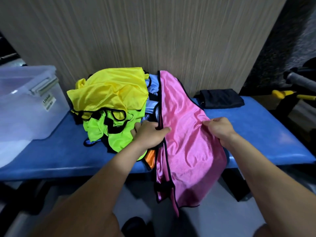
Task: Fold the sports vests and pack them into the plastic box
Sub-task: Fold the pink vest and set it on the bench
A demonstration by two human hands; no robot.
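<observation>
The left hand [150,134] pinches the black-piped edge of the shiny pink satin-like sports vest [184,142], thumb on top and fingers curled under the hem. The right hand [220,130] grips a bunched fold of the same vest on its far side. Between the two hands the cloth is stretched only loosely. It runs from the back edge of the padded blue bench [256,134], against the wood-grain wall panel [153,31], across the top and over the front edge, where its lower part hangs free toward the floor.

The likely trouble is the slippery fabric. With so much of it past the front edge, a slack grip could let the vest slide off the bench. The left fingers also lie against the heap of yellow, lime-green and pale blue mesh vests [111,106] just beside the pink one, so a pull may snag a black strap and drag a neighbour along, an orange piece [151,158] near the front edge included.

The translucent plastic storage box with a grey latch [29,103] stands at the bench's left end, well apart from both hands, beyond the heap. A folded dark cloth [222,98] lies near the back right corner.
</observation>
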